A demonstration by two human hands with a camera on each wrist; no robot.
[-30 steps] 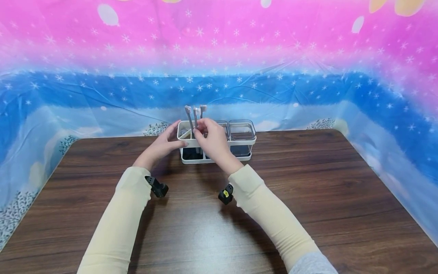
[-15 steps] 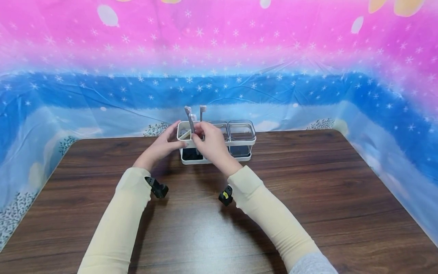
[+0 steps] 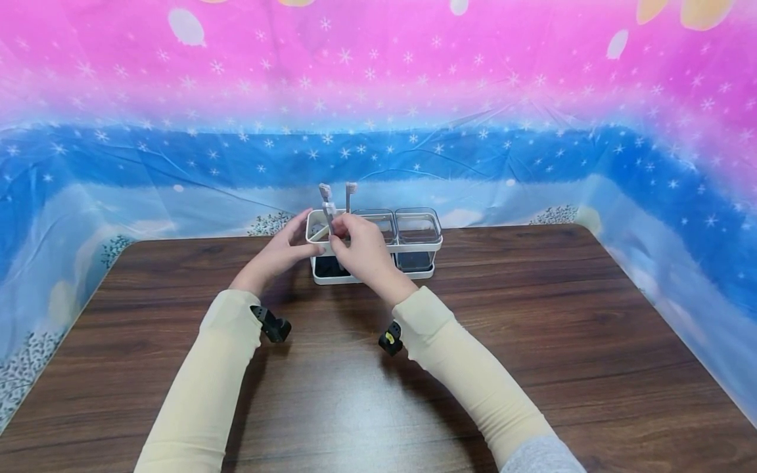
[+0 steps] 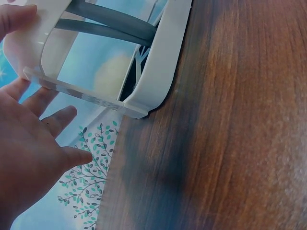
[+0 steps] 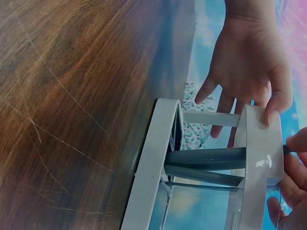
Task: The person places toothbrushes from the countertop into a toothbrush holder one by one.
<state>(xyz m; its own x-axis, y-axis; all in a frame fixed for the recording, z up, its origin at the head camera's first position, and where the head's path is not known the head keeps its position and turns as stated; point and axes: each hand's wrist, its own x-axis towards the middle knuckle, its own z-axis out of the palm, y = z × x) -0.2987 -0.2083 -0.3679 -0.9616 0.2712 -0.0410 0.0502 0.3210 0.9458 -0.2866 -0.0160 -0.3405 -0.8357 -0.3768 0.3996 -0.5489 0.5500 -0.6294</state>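
A white two-level toothbrush holder (image 3: 378, 248) stands near the table's back edge. My left hand (image 3: 273, 253) steadies its left end, thumb on the front of the upper rim and fingers along the side. My right hand (image 3: 367, 246) pinches a grey toothbrush (image 3: 329, 209) just below its head, in the left part of the holder. Close behind it leans a second toothbrush (image 3: 324, 190); a third toothbrush (image 3: 351, 188) stands to the right, its lower part hidden by my right hand. In the right wrist view, two grey handles (image 5: 206, 158) reach down to the lower tray.
Two clear cups (image 3: 417, 226) sit in the middle and right of the holder; my right hand partly covers the middle one. The dark wood table (image 3: 532, 315) extends toward me. A patterned pink and blue cloth (image 3: 449, 151) hangs right behind the table.
The pinched toothbrush has gone down and slightly left, its head now lower than the other two. My right hand has sunk a little with it. My left hand has stayed put.
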